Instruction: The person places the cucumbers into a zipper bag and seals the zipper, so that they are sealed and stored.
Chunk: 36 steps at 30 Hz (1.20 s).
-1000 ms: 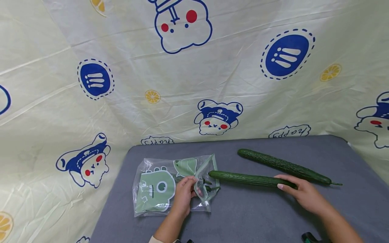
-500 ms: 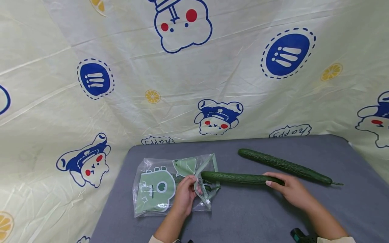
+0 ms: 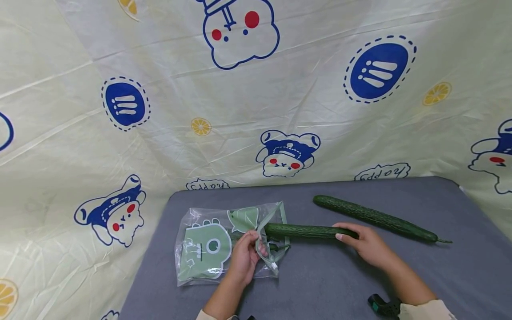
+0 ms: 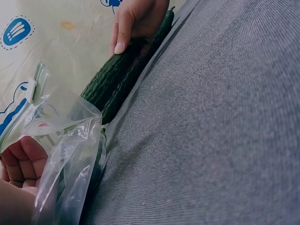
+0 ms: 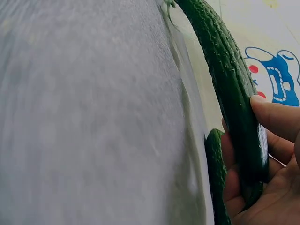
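Note:
In the head view a clear zip bag with green cartoon prints lies on the table, its mouth facing right. My left hand grips the lower edge of that mouth, fingers curled around the plastic. The right hand holds one cucumber by its right end, thumb on the near side; the far end is inside the bag's opening. Below it, stems of green vegetables show in the mouth. The right wrist view shows the thumb and fingers around the cucumber.
A second cucumber lies slanted on the grey table, behind the right hand, its stem pointing right. A patterned cream sheet hangs behind the table. A dark device sits at the right wrist.
The right hand has moved left with its cucumber, whose tip has gone from just outside the bag's mouth to inside it. The left hand has stayed on the bag.

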Tool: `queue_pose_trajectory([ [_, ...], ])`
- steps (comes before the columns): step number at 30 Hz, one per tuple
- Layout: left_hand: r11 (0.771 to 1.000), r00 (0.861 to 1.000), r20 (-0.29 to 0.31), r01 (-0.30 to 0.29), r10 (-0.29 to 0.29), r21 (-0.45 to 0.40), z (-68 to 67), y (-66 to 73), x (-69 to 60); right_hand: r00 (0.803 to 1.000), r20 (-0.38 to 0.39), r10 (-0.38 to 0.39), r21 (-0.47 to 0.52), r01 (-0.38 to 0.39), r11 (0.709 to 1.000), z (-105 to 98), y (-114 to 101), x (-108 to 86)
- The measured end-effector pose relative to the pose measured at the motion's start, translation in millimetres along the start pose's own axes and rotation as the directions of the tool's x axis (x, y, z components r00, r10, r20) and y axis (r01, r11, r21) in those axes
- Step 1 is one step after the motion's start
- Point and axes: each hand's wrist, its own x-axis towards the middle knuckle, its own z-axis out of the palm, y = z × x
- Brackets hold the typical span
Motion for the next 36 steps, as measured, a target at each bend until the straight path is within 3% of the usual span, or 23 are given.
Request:
queue_pose_trajectory([
  [15, 1.0, 1.0, 0.02, -0.008, 0.008, 0.004, 2.4, 1.2, -1.2, 1.0, -0.012, 0.008, 0.027, -0.008, 1.0, 23, -16, 15.7],
  [31, 1.0, 1.0, 0.024, -0.013, 0.013, 0.022, 2.8, 2.2, -2.1, 0.999, -0.011, -0.043, 0.096, 0.044, 0.994, 50, -28, 31.9],
  [36, 1.0, 1.0, 0.018, -0.017, 0.017, 0.012, 4.0, 2.3, -2.3, 0.998, -0.014, -0.058, 0.076, 0.059, 0.995, 59, -34, 37.4],
])
